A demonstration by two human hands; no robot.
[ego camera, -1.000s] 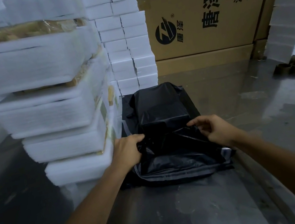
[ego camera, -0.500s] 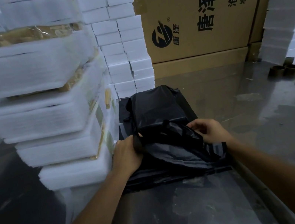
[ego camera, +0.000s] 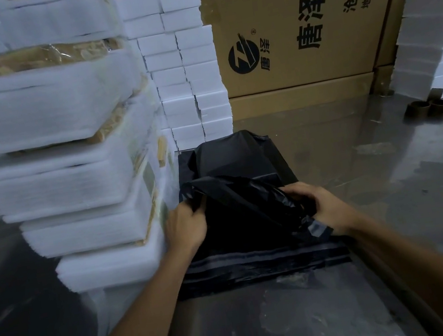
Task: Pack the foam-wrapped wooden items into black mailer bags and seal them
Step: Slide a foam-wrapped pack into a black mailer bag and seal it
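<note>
crumpled black mailer bag [ego camera: 236, 194] (filled) on bag stack [ego camera: 260, 264]

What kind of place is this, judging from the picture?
Probably a packing or shipping workroom: stacks of foam-wrapped items, large printed cardboard cartons, and both hands gripping a black mailer bag on a pile of bags.

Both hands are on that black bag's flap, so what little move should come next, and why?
Probably fold the flap down flat and press it shut. The left hand and right hand each grip an end of it, the flap stands raised and crumpled, and the bag already bulges with a boxy item, so sealing looks like what is left.
</note>
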